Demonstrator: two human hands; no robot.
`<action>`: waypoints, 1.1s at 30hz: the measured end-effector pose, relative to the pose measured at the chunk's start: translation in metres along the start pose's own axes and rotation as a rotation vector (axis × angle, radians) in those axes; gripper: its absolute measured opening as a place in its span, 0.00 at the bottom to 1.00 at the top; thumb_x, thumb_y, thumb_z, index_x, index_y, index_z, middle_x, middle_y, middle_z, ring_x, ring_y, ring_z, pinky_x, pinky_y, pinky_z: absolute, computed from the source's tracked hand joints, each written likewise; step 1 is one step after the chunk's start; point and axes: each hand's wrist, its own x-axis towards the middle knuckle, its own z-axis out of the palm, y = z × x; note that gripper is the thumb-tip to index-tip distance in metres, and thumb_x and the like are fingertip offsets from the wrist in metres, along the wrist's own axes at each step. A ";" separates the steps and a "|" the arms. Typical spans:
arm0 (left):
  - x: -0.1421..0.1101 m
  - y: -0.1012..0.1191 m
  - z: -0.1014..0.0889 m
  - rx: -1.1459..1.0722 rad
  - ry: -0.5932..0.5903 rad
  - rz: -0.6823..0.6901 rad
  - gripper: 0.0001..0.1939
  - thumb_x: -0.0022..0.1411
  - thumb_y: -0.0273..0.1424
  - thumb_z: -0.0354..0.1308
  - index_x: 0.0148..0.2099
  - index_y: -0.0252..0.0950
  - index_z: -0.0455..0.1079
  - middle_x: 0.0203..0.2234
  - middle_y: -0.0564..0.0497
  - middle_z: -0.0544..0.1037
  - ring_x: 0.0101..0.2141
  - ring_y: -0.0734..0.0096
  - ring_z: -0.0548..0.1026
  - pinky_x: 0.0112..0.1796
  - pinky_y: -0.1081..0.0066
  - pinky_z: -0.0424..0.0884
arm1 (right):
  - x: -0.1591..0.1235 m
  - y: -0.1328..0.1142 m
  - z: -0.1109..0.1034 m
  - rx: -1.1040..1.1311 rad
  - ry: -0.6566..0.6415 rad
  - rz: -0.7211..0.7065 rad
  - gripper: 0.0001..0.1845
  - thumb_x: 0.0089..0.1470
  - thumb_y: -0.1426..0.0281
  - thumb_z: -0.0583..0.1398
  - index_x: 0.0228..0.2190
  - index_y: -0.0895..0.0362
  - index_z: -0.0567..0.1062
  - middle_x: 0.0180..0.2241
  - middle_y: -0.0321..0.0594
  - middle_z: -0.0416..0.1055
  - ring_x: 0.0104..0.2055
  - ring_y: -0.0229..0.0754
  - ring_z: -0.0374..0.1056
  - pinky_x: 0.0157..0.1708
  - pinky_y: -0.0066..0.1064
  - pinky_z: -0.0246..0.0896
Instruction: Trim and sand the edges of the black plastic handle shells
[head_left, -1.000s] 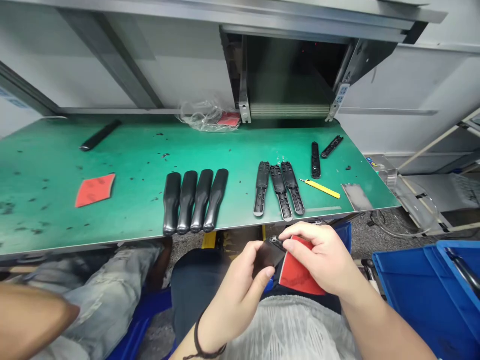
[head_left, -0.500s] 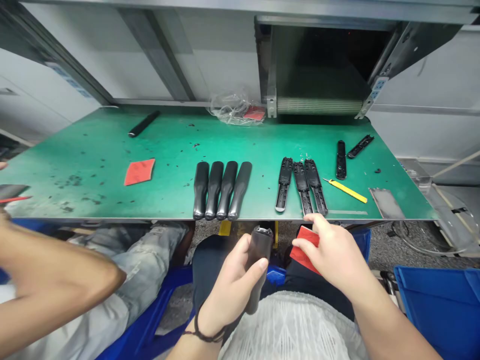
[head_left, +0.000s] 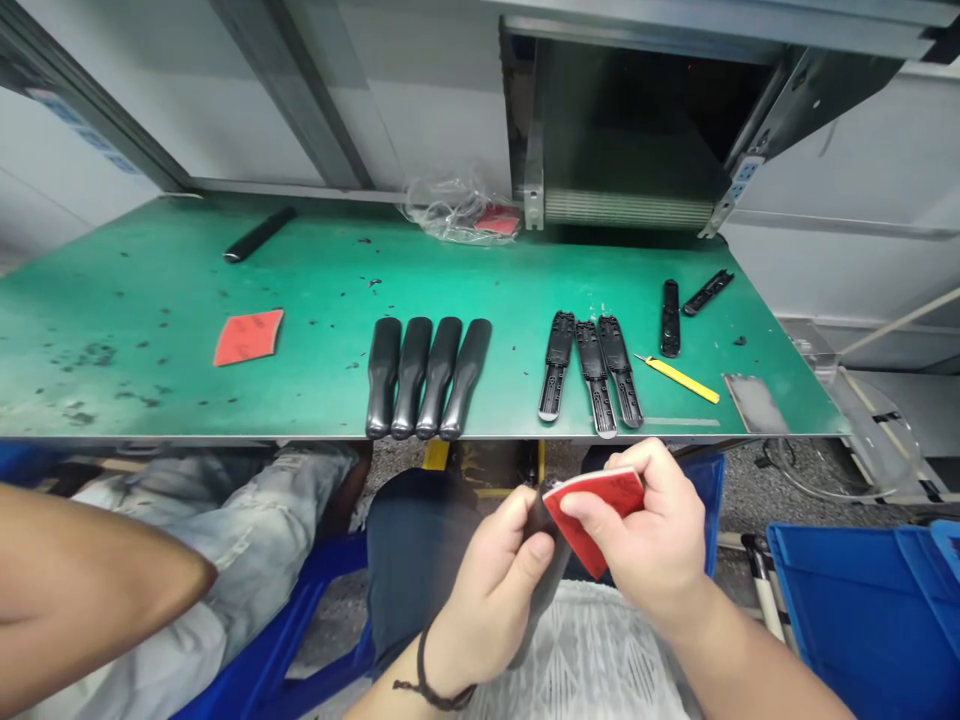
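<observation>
While my left hand point(head_left: 491, 590) is wrapping around a slim black plastic handle point(head_left: 541, 590), which is tilted with its top end up, my right hand point(head_left: 645, 530) is pinching a bent sheet of red sandpaper point(head_left: 592, 510) against that top end, with thumb and fingers closed on it. Both hands are working just below the front edge of the green work surface point(head_left: 315, 290). On the surface, four glossy black handles point(head_left: 411, 378) are lying side by side, three ribbed black plastic shells point(head_left: 596, 375) are lying to their right, and a yellow utility knife point(head_left: 679, 380) is resting beside those. A flat red sandpaper piece point(head_left: 247, 337) is lying further left, a co-worker's bare forearm point(head_left: 82, 575) is reaching in at the left, and a blue plastic crate point(head_left: 862, 620) is sitting on the floor at my right.
</observation>
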 end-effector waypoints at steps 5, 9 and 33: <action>0.005 0.003 -0.004 0.187 -0.063 0.118 0.12 0.78 0.41 0.53 0.46 0.39 0.69 0.34 0.51 0.74 0.33 0.67 0.72 0.37 0.69 0.68 | 0.006 -0.005 -0.010 -0.126 0.030 -0.123 0.22 0.58 0.57 0.72 0.29 0.52 0.66 0.21 0.26 0.69 0.20 0.33 0.65 0.22 0.24 0.62; 0.013 0.008 -0.008 0.660 0.000 0.357 0.06 0.77 0.31 0.56 0.42 0.38 0.68 0.27 0.54 0.72 0.26 0.71 0.70 0.29 0.70 0.61 | 0.013 -0.010 -0.015 -0.265 -0.041 -0.185 0.21 0.58 0.58 0.72 0.29 0.51 0.67 0.22 0.27 0.73 0.20 0.34 0.67 0.23 0.25 0.64; 0.027 0.015 -0.007 1.237 0.118 0.780 0.07 0.70 0.24 0.63 0.37 0.38 0.76 0.20 0.54 0.68 0.22 0.69 0.63 0.26 0.64 0.55 | 0.014 -0.004 -0.024 -0.370 -0.079 -0.207 0.25 0.58 0.60 0.73 0.29 0.50 0.61 0.21 0.26 0.68 0.20 0.33 0.63 0.23 0.26 0.60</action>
